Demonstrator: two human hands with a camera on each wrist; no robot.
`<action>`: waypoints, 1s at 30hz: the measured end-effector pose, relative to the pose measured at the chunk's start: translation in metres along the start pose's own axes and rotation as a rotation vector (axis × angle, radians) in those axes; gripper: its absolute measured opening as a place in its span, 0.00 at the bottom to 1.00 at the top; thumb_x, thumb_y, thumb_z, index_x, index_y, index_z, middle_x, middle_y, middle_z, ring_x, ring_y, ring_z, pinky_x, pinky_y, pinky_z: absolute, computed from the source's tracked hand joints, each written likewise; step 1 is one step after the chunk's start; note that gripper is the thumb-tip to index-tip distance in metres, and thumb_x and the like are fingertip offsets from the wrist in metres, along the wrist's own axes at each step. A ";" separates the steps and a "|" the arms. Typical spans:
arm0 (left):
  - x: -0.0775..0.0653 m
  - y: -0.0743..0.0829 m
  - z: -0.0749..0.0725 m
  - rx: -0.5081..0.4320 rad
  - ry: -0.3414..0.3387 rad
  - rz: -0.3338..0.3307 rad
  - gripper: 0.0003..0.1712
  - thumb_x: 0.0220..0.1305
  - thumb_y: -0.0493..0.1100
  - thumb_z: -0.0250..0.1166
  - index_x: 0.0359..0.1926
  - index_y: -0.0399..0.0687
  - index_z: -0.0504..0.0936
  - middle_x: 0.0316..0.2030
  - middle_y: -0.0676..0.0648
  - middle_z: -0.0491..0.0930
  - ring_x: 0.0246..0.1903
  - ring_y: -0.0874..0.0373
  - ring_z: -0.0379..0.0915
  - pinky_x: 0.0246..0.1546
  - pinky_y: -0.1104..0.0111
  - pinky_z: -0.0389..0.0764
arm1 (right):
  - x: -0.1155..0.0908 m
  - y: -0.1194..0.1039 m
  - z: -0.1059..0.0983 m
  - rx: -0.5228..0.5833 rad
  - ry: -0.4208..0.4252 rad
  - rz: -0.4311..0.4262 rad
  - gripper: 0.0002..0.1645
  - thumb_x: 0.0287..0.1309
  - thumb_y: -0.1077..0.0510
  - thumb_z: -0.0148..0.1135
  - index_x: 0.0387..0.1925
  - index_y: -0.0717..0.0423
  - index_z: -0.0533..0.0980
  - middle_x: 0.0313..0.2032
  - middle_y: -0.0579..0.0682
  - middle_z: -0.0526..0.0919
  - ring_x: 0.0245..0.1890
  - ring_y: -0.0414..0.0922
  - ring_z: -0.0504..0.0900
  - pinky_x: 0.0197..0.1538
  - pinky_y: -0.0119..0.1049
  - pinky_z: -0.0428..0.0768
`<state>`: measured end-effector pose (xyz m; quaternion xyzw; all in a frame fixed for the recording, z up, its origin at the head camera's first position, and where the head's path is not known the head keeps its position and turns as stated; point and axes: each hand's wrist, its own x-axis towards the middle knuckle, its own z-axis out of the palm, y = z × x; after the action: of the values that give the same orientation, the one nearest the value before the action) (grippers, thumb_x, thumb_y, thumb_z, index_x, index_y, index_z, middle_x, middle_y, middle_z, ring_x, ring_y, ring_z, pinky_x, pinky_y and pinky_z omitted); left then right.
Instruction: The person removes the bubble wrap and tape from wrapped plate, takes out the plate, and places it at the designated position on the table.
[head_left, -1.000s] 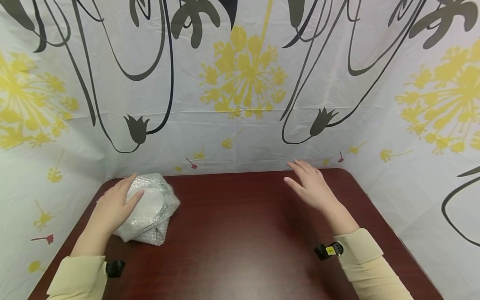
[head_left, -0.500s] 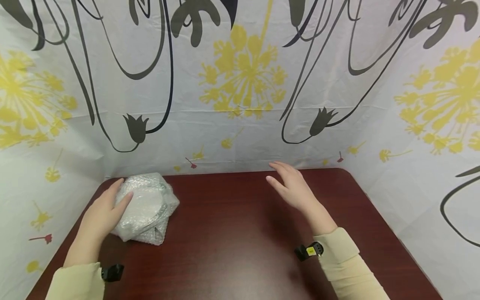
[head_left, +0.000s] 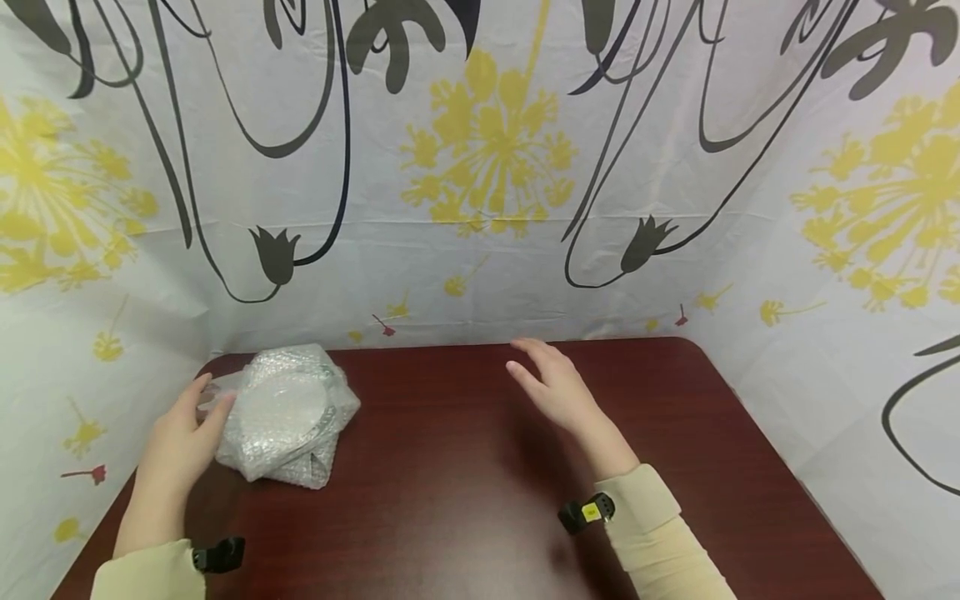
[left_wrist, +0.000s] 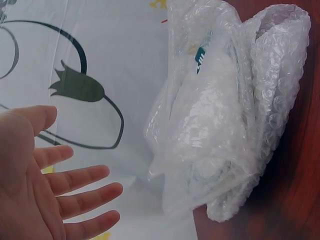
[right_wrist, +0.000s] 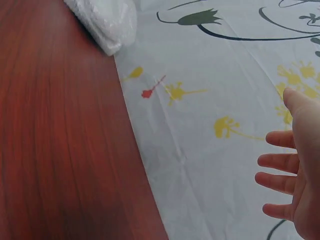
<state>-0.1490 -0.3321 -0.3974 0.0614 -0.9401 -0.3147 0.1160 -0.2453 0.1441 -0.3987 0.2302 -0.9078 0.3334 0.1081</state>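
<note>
A bundle wrapped in clear bubble wrap lies at the back left of the table. In the left wrist view the same bubble-wrapped bundle shows a small dark green printed patch through the plastic; its contents are hidden. My left hand is at the bundle's left side, its thumb tip overlapping the wrap in the head view. Fingers spread and holding nothing, that left hand appears apart from the bundle in the wrist view. Over the table's right half hovers my right hand, empty, with relaxed fingers.
The dark red-brown table has rounded back corners. A white curtain with yellow and grey flower prints surrounds it at the back and both sides. Each wrist carries a small black camera.
My left hand has drawn left and toward me, off the top of the bundle to its side. The right hand has moved left and slightly nearer. The bundle stays in place.
</note>
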 end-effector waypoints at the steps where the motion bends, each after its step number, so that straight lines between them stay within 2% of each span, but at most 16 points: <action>1: -0.001 0.000 0.000 -0.012 0.002 -0.019 0.40 0.73 0.58 0.45 0.73 0.34 0.47 0.59 0.21 0.62 0.52 0.26 0.64 0.43 0.35 0.66 | 0.000 -0.001 0.003 0.011 -0.001 0.006 0.31 0.69 0.40 0.48 0.64 0.54 0.70 0.62 0.53 0.71 0.64 0.52 0.65 0.64 0.54 0.61; 7: -0.004 -0.005 -0.001 -0.099 0.012 -0.127 0.42 0.73 0.59 0.42 0.73 0.33 0.44 0.60 0.21 0.60 0.56 0.25 0.60 0.48 0.35 0.63 | 0.000 -0.008 0.019 0.062 -0.007 0.038 0.30 0.69 0.40 0.48 0.63 0.52 0.70 0.62 0.51 0.71 0.64 0.50 0.66 0.63 0.53 0.62; 17: -0.008 -0.021 0.003 -0.154 0.044 -0.264 0.41 0.73 0.58 0.40 0.72 0.32 0.46 0.60 0.21 0.60 0.57 0.25 0.59 0.50 0.36 0.64 | 0.002 -0.015 0.046 0.141 -0.015 0.061 0.29 0.68 0.41 0.50 0.62 0.53 0.71 0.60 0.50 0.73 0.61 0.47 0.69 0.62 0.48 0.66; 30: -0.009 -0.033 0.015 -0.174 0.064 -0.367 0.40 0.74 0.58 0.40 0.73 0.33 0.46 0.61 0.22 0.60 0.57 0.26 0.59 0.53 0.37 0.62 | 0.009 -0.028 0.080 0.300 -0.001 0.086 0.26 0.68 0.45 0.52 0.60 0.56 0.72 0.52 0.55 0.79 0.54 0.48 0.76 0.56 0.47 0.72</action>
<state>-0.1429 -0.3481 -0.4303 0.2313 -0.8783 -0.4083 0.0916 -0.2432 0.0700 -0.4404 0.2047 -0.8569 0.4696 0.0576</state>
